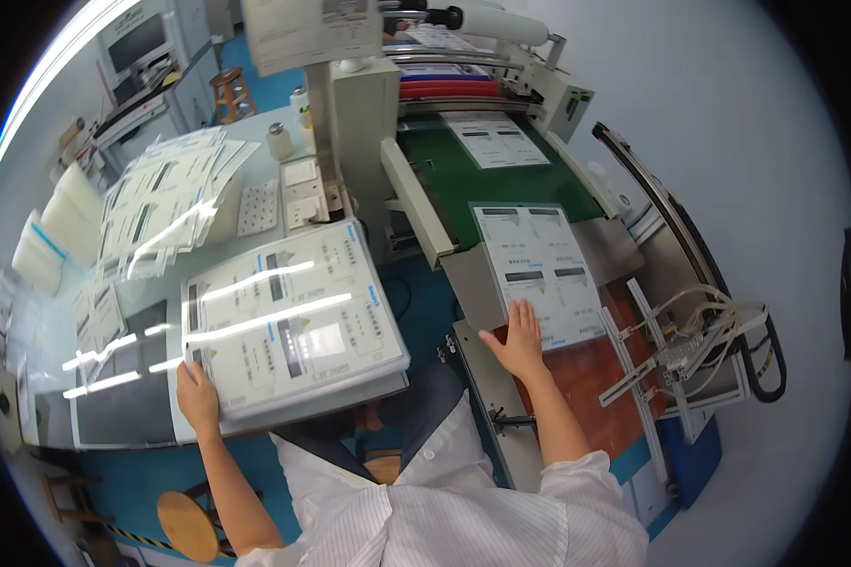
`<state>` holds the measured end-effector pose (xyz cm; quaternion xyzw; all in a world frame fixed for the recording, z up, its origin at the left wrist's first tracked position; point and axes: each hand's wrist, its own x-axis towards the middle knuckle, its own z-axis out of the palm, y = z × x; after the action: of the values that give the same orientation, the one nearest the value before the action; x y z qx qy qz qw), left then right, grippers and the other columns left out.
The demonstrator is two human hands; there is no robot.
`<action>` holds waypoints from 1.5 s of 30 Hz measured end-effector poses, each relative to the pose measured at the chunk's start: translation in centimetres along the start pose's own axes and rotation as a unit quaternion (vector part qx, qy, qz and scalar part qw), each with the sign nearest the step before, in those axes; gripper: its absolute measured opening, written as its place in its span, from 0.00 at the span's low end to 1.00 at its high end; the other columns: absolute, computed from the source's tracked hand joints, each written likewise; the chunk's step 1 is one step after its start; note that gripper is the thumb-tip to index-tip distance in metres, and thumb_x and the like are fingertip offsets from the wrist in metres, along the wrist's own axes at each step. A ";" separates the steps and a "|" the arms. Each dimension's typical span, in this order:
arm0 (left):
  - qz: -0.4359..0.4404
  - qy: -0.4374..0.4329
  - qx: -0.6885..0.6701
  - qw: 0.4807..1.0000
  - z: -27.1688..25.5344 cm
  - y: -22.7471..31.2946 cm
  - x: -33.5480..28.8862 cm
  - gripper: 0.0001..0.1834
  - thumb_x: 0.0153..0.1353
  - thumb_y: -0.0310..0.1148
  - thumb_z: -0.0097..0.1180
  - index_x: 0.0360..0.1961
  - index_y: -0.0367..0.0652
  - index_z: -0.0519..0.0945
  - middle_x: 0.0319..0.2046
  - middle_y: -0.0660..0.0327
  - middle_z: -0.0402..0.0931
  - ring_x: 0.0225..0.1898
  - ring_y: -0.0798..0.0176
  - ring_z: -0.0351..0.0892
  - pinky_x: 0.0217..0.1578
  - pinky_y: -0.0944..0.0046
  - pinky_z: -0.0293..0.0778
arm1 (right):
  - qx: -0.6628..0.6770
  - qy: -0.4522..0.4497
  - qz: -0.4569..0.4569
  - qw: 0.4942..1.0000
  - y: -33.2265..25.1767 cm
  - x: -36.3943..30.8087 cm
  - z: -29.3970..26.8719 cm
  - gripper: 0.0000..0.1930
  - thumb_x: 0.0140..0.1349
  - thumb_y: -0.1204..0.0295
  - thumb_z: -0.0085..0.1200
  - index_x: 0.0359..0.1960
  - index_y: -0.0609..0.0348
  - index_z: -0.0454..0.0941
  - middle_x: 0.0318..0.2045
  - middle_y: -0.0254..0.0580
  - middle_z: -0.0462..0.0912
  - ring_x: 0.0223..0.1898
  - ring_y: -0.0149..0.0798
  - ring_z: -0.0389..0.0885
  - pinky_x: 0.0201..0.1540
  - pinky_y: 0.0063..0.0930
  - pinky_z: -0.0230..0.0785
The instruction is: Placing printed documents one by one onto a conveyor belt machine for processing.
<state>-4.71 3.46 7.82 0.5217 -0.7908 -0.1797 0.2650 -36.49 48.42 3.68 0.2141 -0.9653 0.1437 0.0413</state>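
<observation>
A thick stack of glossy printed sheets [326, 312] lies on the table to my left. My left hand [198, 399] grips its near left corner, with the fingertips partly hidden at the edge. On the right, my right hand [518, 342] lies flat over the near edge of a single printed sheet [536, 260], thumb spread out to the left. That sheet spans the metal feed plate, its far end on the green conveyor belt [435, 180]. Farther up the belt, a second printed sheet [497, 140] lies close to the red rollers [459, 89].
More printed sheets [161, 194] are piled at the far left of the table. Small bottles [280, 142] stand behind the stack. A metal frame with tubes [676, 364] juts over the brown board [586, 402] at right. A wooden stool [187, 524] stands at lower left.
</observation>
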 end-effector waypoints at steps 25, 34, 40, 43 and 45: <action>-0.203 -0.245 -0.708 0.630 -5.4 -2.0 0.4 0.32 0.67 0.55 0.45 0.44 0.29 0.77 0.29 0.55 0.78 0.28 0.68 0.79 0.28 0.74 0.76 | 0.087 0.020 -0.499 0.862 -19.0 -6.9 -6.4 0.22 0.55 0.85 0.44 0.49 0.54 0.80 0.52 0.42 0.79 0.56 0.50 0.75 0.61 0.49 0.63; -0.062 -0.031 -0.277 0.958 -4.9 -1.7 -1.0 0.15 0.53 0.30 0.58 0.41 0.34 0.81 0.26 0.57 0.77 0.28 0.66 0.75 0.33 0.68 0.71 | 0.054 0.024 -0.492 0.868 -21.7 -5.1 -4.7 0.23 0.56 0.85 0.43 0.51 0.51 0.79 0.56 0.42 0.76 0.61 0.48 0.69 0.67 0.51 0.49; 0.012 0.051 -0.186 0.981 -3.2 -3.4 -0.9 0.14 0.52 0.29 0.56 0.39 0.32 0.80 0.32 0.50 0.78 0.34 0.55 0.77 0.40 0.60 0.73 | 0.045 -0.011 -0.434 0.900 -22.0 -5.0 -2.8 0.21 0.63 0.79 0.46 0.58 0.51 0.73 0.60 0.41 0.72 0.65 0.47 0.64 0.69 0.52 0.44; 0.023 0.063 -0.184 0.981 -2.8 -3.4 -1.1 0.14 0.51 0.27 0.59 0.40 0.33 0.80 0.30 0.54 0.77 0.31 0.62 0.75 0.36 0.65 0.72 | 0.032 -0.006 -0.408 0.913 -21.1 -4.8 -2.1 0.19 0.66 0.72 0.46 0.60 0.50 0.72 0.62 0.40 0.71 0.66 0.46 0.63 0.69 0.51 0.44; 0.012 0.055 -0.200 0.978 -2.8 -3.5 -1.3 0.14 0.51 0.26 0.60 0.40 0.33 0.80 0.29 0.58 0.76 0.29 0.67 0.73 0.33 0.68 0.71 | 0.062 -0.025 -0.395 0.916 -20.5 -4.5 -2.0 0.19 0.67 0.71 0.46 0.60 0.51 0.71 0.62 0.40 0.70 0.66 0.46 0.63 0.69 0.51 0.44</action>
<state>-0.09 3.32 7.78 0.4578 -0.7288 -0.3023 0.4097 -23.63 33.02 10.30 0.5839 -0.7919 0.1696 0.0571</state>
